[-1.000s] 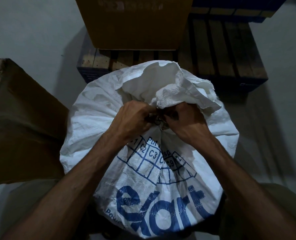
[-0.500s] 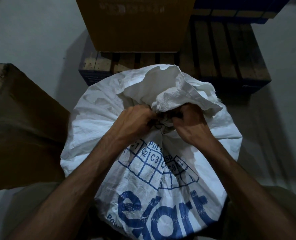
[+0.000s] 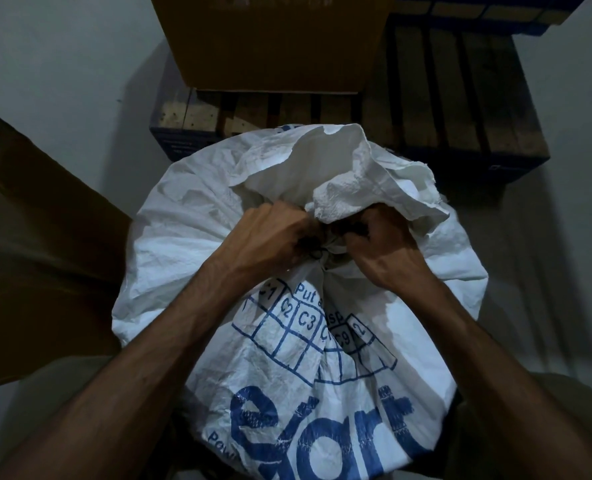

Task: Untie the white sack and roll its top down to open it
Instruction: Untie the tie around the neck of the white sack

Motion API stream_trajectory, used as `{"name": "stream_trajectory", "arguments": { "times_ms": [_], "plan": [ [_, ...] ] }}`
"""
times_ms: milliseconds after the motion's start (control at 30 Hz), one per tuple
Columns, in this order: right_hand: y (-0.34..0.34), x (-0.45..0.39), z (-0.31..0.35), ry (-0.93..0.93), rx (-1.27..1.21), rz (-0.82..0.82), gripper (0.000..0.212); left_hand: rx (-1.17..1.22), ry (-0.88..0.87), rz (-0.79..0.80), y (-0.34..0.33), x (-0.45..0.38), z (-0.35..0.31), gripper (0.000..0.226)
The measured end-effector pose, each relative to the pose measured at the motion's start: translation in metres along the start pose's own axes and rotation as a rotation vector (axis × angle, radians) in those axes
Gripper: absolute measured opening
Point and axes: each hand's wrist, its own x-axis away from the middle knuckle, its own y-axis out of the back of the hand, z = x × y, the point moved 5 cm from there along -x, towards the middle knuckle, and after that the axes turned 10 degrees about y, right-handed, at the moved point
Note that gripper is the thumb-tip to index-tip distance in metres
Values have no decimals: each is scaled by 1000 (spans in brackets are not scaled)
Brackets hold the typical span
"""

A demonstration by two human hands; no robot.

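Observation:
A full white woven sack [image 3: 190,244] with blue printing stands in front of me, its neck gathered and bound by a dark tie [image 3: 317,252]. The loose top of the sack fans out crumpled above the neck. My left hand [image 3: 273,240] pinches the tie from the left side of the neck. From the right, my right hand [image 3: 381,247] grips the tie and the gathered cloth, with its fingertips tucked under the loose flap. Most of the tie is hidden by my fingers.
A brown cardboard box [image 3: 35,244] stands close to the sack's left side. Behind the sack lies a wooden pallet [image 3: 460,109] with another cardboard box [image 3: 270,39] on it. Grey floor [image 3: 564,237] shows to the right.
Both hands stay at the sack's neck, their fingers shifting slightly on the tie. The sack remains tied; the view has drifted a little.

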Motion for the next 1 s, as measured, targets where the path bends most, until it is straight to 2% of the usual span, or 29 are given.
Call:
{"name": "stream_trajectory", "arguments": {
  "times_ms": [67, 167, 367, 467, 567, 700, 800, 1000],
  "plan": [
    [0, -1, -1, 6, -6, -10, 21, -48, -31, -2, 3, 2, -1, 36],
    [0, -1, 1, 34, 4, -10, 24, -145, 4, 4, 8, 5, -3, 40],
    [8, -1, 8, 78, 9, -71, 23, -199, -40, 11, 9, 14, -5, 47],
    [10, 1, 10, 97, 13, -102, 22, -150, -57, -34, 14, 19, -1, 48],
    [12, 5, 11, 100, -29, -117, 23, -12, -55, -122, 25, 28, -2, 34],
    [12, 9, 19, 161, -45, -102, 21, 84, 38, -204, 39, 38, 18, 23],
    [8, 12, 26, 175, -50, -72, 20, 118, 76, -205, 40, 46, 31, 15],
    [5, 19, 43, 253, 61, -115, 20, 184, 136, -194, 38, 55, 39, 6]
  ]
}}
